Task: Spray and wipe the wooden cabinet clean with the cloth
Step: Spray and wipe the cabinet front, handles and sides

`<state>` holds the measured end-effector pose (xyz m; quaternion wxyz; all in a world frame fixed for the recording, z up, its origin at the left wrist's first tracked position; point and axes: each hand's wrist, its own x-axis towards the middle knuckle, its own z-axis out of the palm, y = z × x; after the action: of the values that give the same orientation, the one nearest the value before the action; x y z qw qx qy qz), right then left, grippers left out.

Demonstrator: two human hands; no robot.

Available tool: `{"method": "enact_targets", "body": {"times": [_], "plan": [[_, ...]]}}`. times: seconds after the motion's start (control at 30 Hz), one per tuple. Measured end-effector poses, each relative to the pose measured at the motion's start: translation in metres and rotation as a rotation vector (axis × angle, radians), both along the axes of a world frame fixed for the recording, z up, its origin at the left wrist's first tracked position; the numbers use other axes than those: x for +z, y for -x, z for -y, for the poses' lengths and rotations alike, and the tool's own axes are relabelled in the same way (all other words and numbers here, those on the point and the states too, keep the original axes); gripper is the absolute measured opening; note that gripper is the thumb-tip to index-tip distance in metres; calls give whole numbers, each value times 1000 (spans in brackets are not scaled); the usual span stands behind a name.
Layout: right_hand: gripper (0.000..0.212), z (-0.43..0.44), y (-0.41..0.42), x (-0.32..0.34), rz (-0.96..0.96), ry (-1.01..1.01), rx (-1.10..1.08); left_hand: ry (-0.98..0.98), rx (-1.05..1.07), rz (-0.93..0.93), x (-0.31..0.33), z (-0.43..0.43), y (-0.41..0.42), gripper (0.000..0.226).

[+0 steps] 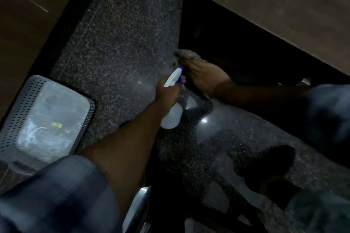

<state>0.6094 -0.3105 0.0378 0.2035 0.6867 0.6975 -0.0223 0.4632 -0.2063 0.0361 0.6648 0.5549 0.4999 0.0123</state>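
The scene is dim and tilted. My left hand [167,91] grips a white spray bottle [173,115] with a white and blue trigger head, its nozzle pointing toward the upper right. Just beyond it, my right hand [205,77] presses a crumpled grey-brown cloth [187,55] against the dark face at the edge of the speckled floor. Part of the cloth is hidden under my fingers. The wooden cabinet [284,5] shows as a brown panel at the upper right, above a dark recess.
A grey perforated plastic basket [47,117] lies overturned at the left. Dark speckled granite floor [123,34] fills the middle. Brown wooden panels [24,15] run along the upper left. Dark footwear [265,164] and a metal piece [136,208] sit at the bottom.
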Motion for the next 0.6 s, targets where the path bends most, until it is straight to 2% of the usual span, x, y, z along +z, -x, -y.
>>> {"method": "enact_targets", "body": {"times": [0.03, 0.07, 0.1, 0.17, 0.2, 0.23, 0.3, 0.33, 0.37, 0.47, 0.53, 0.6], "plan": [[50, -3, 1, -1, -193, 6, -165, -13, -17, 1, 0, 6, 2, 45], [45, 0, 2, 1, -269, -20, -235, -21, -47, -5, 2, 10, 3, 48], [43, 8, 1, -1, -264, 13, -235, -15, -73, -1, 6, 13, 4, 50], [47, 35, -4, -3, -148, 176, -67, 25, -95, 34, 11, 17, 6, 52], [47, 54, 1, 1, -82, 326, 4, 45, -106, 50, 14, 20, 7, 53], [45, 73, 5, 5, 69, 420, 74, 54, -117, 54, 17, 26, 4, 54], [38, 109, 9, 36, 146, 517, 51, 74, -138, 30, 25, 39, -2, 54], [37, 123, 11, 53, 55, 468, 25, 74, -152, 12, 27, 45, -4, 53], [38, 133, 10, 68, 3, 331, 25, 67, -176, -1, 30, 51, -5, 52], [41, 156, 18, 111, 6, 33, -25, 75, -213, 21, 39, 65, -5, 59], [39, 159, 24, 134, -45, -257, -75, 62, -201, 76, 40, 68, -2, 63], [41, 150, 25, 149, 13, -425, -60, 45, -183, 90, 38, 68, 0, 63]]}}
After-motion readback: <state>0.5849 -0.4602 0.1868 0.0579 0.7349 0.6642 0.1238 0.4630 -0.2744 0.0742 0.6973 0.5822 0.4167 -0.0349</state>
